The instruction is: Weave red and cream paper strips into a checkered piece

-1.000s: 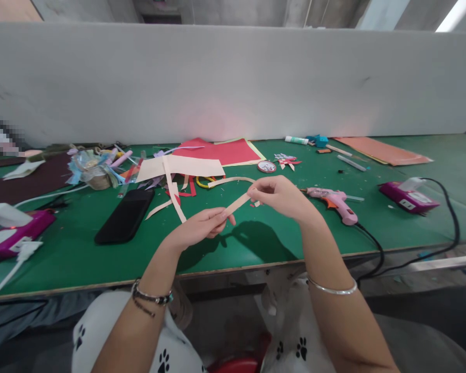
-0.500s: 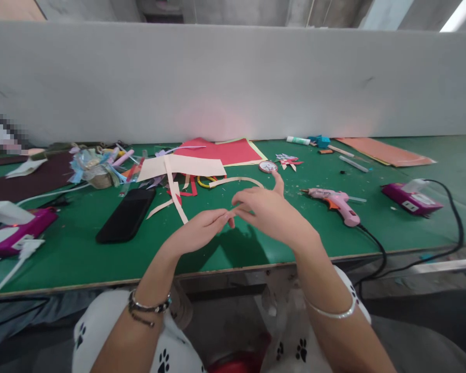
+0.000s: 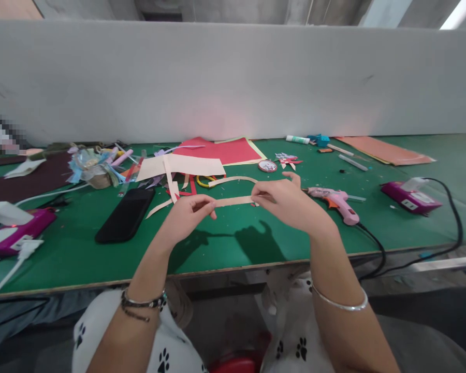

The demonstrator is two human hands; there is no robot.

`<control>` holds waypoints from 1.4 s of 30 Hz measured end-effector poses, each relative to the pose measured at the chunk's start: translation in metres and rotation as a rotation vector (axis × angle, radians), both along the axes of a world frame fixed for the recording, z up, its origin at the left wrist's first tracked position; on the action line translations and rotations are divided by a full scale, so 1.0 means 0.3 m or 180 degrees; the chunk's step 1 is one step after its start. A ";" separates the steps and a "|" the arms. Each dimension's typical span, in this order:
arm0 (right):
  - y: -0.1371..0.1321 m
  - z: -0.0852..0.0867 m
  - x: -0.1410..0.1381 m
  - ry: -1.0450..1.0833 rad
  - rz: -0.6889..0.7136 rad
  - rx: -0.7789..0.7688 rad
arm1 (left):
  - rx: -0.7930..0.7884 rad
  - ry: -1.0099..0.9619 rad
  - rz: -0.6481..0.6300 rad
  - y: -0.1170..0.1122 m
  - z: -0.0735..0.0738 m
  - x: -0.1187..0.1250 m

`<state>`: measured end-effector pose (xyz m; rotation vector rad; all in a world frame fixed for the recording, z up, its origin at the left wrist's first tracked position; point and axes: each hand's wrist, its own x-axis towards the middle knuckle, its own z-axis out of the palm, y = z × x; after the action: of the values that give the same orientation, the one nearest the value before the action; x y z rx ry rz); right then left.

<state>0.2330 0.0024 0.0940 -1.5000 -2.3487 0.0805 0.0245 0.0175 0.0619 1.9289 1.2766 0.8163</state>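
Note:
A short beige paper strip [image 3: 233, 201] is stretched level between my two hands, above the green table [image 3: 225, 243]. My left hand [image 3: 188, 215] pinches its left end with the fingers closed. My right hand [image 3: 285, 202] pinches its right end, index finger raised a little. Just behind the strip lie a curved beige strip [image 3: 233, 180], more beige paper [image 3: 180, 167] and yellow-handled scissors [image 3: 204, 181].
A black phone [image 3: 125, 214] lies to the left, a pink glue gun [image 3: 336, 201] with a black cord to the right. Red paper [image 3: 227, 151], a tape roll [image 3: 266, 166], a glue stick [image 3: 297, 140], purple devices [image 3: 407, 196] [image 3: 13, 235] and a heap of ribbon scraps [image 3: 93, 168] surround them.
My hands came together at the middle half a second ago, then drew apart. The strip, earlier slanted between them, is now pulled straight and level.

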 end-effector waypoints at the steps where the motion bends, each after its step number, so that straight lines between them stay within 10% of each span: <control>1: 0.000 -0.003 -0.002 -0.0001 -0.0010 0.0019 | 0.0026 -0.0033 0.0104 0.000 -0.001 0.002; 42: 0.025 -0.014 -0.053 0.0553 0.0644 -0.0360 | 0.0062 -0.0500 0.0124 -0.015 -0.002 0.015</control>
<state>0.2172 0.0098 0.0899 -1.2433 -2.3794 0.3842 0.0290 0.0129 0.0614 1.8210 1.2189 0.9828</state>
